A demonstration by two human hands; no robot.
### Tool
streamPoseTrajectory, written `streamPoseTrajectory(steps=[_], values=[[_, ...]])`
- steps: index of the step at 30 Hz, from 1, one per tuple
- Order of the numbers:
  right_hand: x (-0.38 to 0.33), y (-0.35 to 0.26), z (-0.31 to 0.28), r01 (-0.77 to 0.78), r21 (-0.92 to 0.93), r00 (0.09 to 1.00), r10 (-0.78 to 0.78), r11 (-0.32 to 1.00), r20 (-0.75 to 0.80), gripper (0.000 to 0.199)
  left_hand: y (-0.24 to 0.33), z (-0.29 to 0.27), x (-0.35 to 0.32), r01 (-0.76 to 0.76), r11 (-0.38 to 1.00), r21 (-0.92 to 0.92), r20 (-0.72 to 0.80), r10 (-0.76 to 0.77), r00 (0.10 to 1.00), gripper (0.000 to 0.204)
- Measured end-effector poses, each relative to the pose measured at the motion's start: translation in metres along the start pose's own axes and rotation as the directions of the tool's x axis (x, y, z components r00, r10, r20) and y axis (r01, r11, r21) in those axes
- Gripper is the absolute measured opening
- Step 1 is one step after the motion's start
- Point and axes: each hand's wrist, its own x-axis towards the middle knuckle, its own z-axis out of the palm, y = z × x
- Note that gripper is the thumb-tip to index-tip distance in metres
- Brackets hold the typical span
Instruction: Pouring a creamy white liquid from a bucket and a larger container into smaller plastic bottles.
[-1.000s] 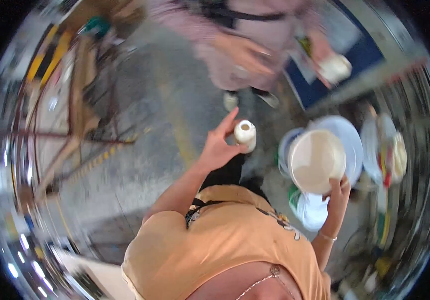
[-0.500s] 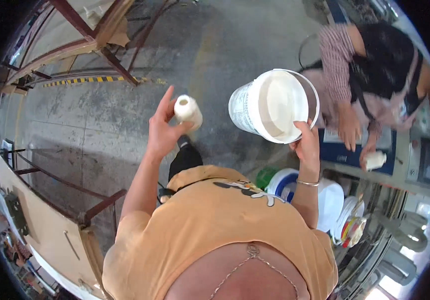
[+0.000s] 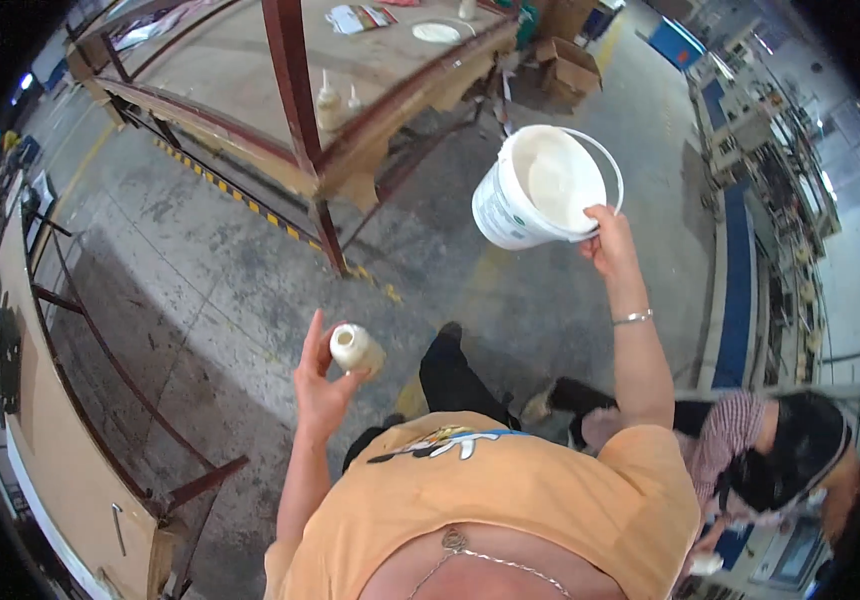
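Above the stained grey concrete floor (image 3: 200, 290), the right hand (image 3: 605, 240) grips the thin wire handle of a white plastic bucket (image 3: 540, 190) raised beside the metal-framed workbench (image 3: 350, 90), while the left hand (image 3: 322, 385) pinches a small cream plastic bottle (image 3: 355, 348), open at the top. The bucket hangs tilted, so its pale contents could slop out, and the uncapped bottle might spill. How full either one is cannot be made out, and a second person (image 3: 750, 460) at the lower right is largely cut off.

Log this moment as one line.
left hand: holds small cream plastic bottle | right hand: holds white plastic bucket by rim | standing, grey concrete floor
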Motion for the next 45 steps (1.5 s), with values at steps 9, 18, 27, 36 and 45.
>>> streamPoseTrajectory(steps=[9,18,27,36,45], values=[[0.327,-0.053,0.174,0.096,0.032,0.973,-0.101,0.995,0.207,0.013,0.024,0.051,0.143,0.021,0.995,-0.094,-0.322,-0.050,0.946,0.093],[0.499,-0.026,0.367,-0.031,0.514,0.992,0.089,0.857,-0.090,0.029,0.055,0.093,0.281,0.051,0.995,-0.080,-0.423,-0.080,0.903,0.098],[0.537,-0.031,0.426,-0.148,0.403,0.813,0.343,0.903,-0.470,0.046,0.060,0.092,0.301,0.129,0.987,-0.100,-0.545,-0.163,0.822,0.100],[0.515,0.007,0.394,-0.296,0.581,0.949,0.166,0.758,0.267,0.064,0.062,0.086,0.321,0.083,0.993,-0.084,-0.412,-0.110,0.904,0.101],[0.347,0.085,0.197,-0.418,0.392,0.898,0.305,0.820,0.319,0.057,0.053,0.084,0.350,-0.050,0.997,-0.062,0.163,0.059,0.985,0.102]])
